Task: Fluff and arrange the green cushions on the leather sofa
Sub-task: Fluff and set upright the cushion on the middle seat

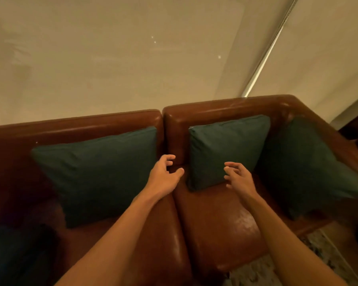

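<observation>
Three dark green cushions lean on the back of a brown leather sofa (219,228). The large left cushion (95,174) stands on the left seat. The middle cushion (221,149) stands on the right seat, and the right cushion (304,162) leans in the sofa's corner by the armrest. My left hand (165,176) hovers over the gap between the left and middle cushions, fingers loosely curled, holding nothing. My right hand (238,178) is in front of the middle cushion's lower edge, fingers spread and loosely bent, gripping nothing.
A beige wall or blind (112,58) rises right behind the sofa back. A patterned rug (310,244) lies on the floor at the lower right. A dark blurred shape (8,254) sits at the lower left.
</observation>
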`<state>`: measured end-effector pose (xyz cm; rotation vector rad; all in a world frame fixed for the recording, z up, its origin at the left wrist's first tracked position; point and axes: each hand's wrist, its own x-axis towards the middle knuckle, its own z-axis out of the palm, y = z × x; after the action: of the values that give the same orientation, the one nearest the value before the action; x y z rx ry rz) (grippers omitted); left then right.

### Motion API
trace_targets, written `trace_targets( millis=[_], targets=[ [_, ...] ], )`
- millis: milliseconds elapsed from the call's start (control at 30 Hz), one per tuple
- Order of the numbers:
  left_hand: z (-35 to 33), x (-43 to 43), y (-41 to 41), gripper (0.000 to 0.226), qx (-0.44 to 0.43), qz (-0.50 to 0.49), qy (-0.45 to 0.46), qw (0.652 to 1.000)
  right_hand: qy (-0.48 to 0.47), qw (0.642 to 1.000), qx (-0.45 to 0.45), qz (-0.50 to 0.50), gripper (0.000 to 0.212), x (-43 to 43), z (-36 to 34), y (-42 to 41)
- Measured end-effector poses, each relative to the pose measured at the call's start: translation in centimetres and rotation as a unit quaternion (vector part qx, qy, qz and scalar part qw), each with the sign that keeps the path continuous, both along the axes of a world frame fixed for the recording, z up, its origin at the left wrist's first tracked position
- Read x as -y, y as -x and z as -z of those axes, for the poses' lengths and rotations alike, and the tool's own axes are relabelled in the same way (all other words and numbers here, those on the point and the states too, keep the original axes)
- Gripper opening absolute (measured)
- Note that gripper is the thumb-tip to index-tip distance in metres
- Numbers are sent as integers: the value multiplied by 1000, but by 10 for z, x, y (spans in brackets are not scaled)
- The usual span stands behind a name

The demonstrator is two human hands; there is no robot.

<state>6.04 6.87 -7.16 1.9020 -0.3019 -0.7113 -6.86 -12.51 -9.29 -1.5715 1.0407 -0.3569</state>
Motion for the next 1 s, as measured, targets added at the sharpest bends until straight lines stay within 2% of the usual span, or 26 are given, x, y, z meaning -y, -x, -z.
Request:
trace_targets(
  millis=[133,300,433,533,667,767,867,900,1000],
  targets=[
    [16,57,13,51,-4,-26,-29,999,1,1000,-5,-30,12,63,12,8],
    [37,140,30,67,-36,-72,-50,996,15,995,-44,-89,10,152,33,11],
    [59,194,28,78,-36,-113,-80,990,43,988,-78,-125,24,222,49,4],
    [84,221,20,92,-14,-92,-150,984,49,981,-123,-144,46,266,63,-5],
    [109,251,2,119,-20,-85,-223,971,1,983,-137,-125,91,318,83,-20],
    [126,267,-16,138,-46,-137,-201,969,-50,991,-93,-83,114,343,96,-32],
    [143,282,-28,148,-72,-203,-126,968,-99,990,-86,-59,156,358,107,-45],
    [149,287,-29,151,-72,-222,-101,967,-105,990,-81,-54,161,362,114,-48],
    [164,297,-27,146,-58,-265,-59,961,-129,988,-70,-44,145,365,129,-57]
  ],
)
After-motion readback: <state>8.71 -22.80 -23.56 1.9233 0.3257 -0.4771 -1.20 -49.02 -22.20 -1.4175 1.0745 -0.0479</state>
